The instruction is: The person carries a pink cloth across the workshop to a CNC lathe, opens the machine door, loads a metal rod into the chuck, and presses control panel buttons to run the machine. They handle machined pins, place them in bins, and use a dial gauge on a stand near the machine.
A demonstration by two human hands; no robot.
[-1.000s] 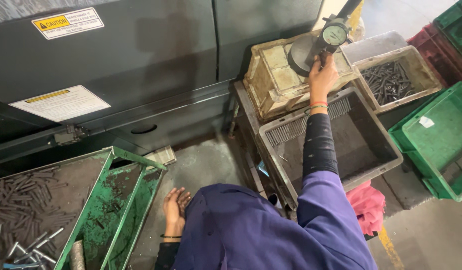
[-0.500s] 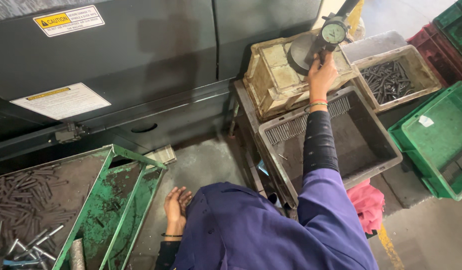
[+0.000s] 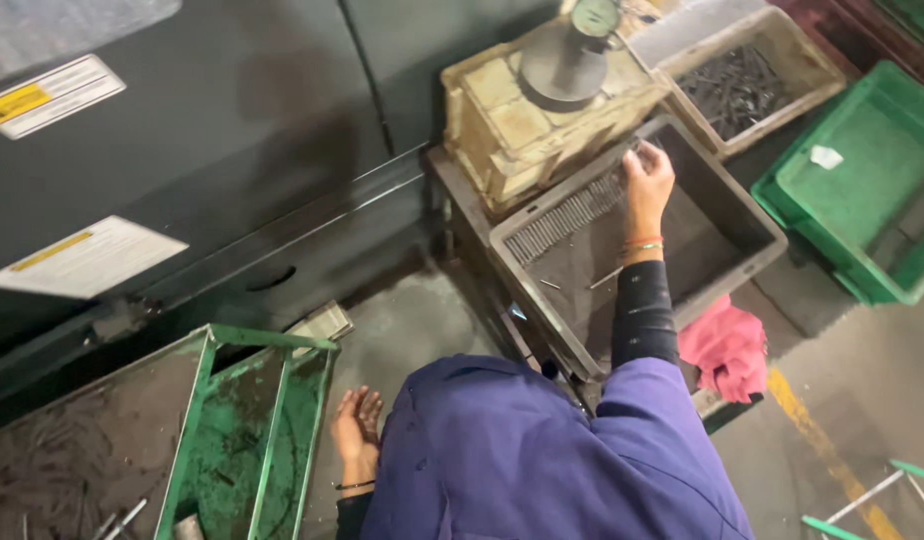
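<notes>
Grey plastic bin: rectangular, dirty inside, a row of thin metal pins lined up along its far-left wall, a couple of loose pins on the floor of it. It sits right of centre, on a low stand, just in front of a yellowish crate carrying a round dial gauge.

Right hand is over the bin's far edge, at the right end of the pin row. Fingers curled in, pinched narrow at the tips; looks like it grips a small pin, but too small to tell for certain. Bangles on the wrist, dark sleeve below.

Left hand is well apart from the bin, down near the concrete floor, palm up, fingers loosely spread, holding nothing. It lies just right of a green metal tray.

Farther right: a tan bin of dark pins, then a green crate. Pink cloth lies near the grey bin's near-right corner.
</notes>
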